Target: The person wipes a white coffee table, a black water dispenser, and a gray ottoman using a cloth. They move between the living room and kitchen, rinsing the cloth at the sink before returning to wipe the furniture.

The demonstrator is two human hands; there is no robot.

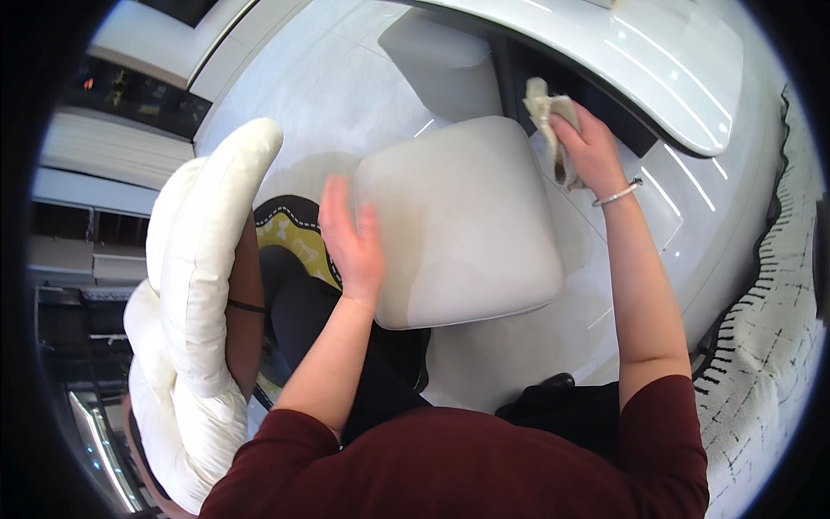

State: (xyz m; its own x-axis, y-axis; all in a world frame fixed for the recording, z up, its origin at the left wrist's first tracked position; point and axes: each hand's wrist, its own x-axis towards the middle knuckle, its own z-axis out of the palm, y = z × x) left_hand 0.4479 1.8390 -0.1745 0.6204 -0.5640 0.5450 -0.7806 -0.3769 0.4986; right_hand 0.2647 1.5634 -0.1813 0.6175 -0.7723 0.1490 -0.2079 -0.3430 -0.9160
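Clutching a crumpled beige cloth point(551, 117), right hand point(590, 149); left hand point(350, 238) open-palmed, flat on smooth padded stool point(467, 216).

Matt leathery stool seat point(458, 221), crumpled cloth rag point(546, 112)

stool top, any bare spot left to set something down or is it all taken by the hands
Most of the stool seat is bare: the middle, the right half and the front edge. The left hand lies flat on its left edge. The right hand, gripping a cloth, is at the far right corner, close under the white table. The floor beyond the stool is also bare.
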